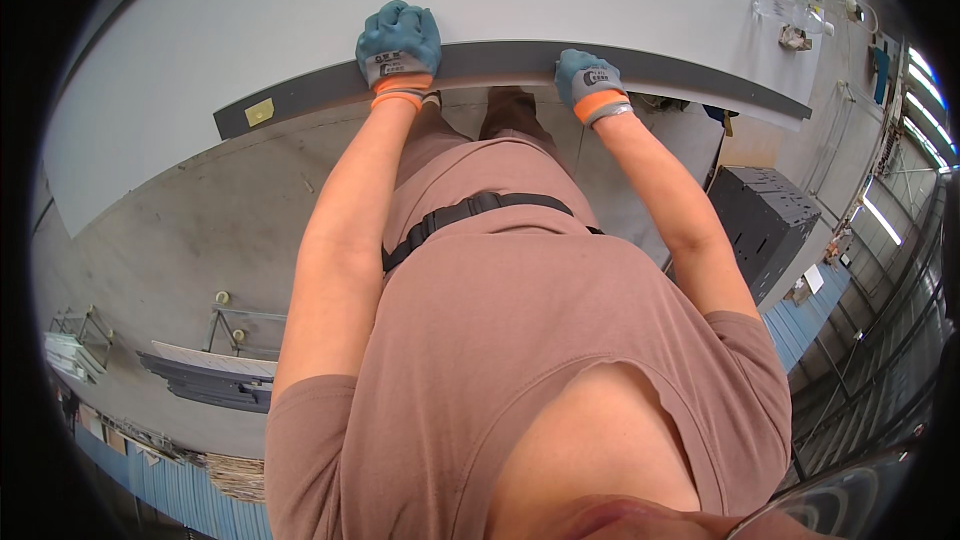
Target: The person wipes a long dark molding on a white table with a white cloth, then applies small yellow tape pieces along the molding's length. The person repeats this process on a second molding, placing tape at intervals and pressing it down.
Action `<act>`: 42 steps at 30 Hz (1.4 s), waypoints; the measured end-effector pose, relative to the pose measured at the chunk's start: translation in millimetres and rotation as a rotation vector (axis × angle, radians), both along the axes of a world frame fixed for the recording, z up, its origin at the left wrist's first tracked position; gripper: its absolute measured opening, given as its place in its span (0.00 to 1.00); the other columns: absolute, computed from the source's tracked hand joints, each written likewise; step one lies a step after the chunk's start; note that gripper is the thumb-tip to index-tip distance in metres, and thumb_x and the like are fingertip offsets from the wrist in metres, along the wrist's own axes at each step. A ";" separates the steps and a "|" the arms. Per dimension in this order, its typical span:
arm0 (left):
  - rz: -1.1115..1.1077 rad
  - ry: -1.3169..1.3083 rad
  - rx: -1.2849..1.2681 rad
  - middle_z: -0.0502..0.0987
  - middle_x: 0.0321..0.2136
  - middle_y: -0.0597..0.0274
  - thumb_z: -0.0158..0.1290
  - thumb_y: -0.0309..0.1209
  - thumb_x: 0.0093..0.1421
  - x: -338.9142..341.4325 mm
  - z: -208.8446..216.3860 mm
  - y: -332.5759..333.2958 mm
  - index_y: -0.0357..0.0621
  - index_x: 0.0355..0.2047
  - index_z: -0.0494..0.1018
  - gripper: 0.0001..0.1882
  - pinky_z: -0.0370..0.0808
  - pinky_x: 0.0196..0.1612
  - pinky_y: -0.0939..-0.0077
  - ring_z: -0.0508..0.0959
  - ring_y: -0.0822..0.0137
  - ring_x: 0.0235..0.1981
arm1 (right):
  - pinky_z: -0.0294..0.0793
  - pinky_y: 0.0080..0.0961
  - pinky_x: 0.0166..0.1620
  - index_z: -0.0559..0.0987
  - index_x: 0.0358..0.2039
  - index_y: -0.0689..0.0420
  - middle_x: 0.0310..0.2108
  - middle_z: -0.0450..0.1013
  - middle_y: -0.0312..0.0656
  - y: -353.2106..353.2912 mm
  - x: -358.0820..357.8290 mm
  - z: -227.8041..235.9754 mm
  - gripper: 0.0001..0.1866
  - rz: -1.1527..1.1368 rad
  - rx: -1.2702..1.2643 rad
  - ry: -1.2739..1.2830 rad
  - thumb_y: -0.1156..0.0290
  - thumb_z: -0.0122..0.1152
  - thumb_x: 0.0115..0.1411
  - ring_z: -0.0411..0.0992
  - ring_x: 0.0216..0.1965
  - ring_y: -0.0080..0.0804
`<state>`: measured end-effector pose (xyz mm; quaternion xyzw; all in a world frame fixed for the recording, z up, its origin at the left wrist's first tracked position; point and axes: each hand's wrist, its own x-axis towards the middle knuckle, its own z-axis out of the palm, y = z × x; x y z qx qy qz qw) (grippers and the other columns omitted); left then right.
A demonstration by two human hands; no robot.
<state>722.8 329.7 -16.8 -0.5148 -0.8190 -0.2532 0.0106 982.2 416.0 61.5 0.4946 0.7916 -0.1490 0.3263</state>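
At upper centre of the frame, the left hand point(398, 43) and right hand point(588, 80), both in blue gloves, clamp the dark near edge of a large grey panel point(300, 10). Gripping seems underway; shifting it likely needs an even, two-handed pull.

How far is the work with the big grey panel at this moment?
Both gloved hands, left hand and right hand, grip the near edge of the grey panel. The panel appears raised above the concrete floor. Nothing shows where it goes or what remains.
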 end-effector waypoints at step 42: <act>0.025 0.019 -0.045 0.84 0.39 0.65 0.60 0.40 0.61 1.0 -6.6 0.3 0.51 0.29 0.84 0.10 0.81 0.39 0.58 0.83 0.54 0.38 | 0.79 0.37 0.41 0.84 0.46 0.58 0.33 0.81 0.52 11.0 52.4 -7.6 0.17 -0.560 -0.242 0.638 0.59 0.57 0.68 0.80 0.32 0.46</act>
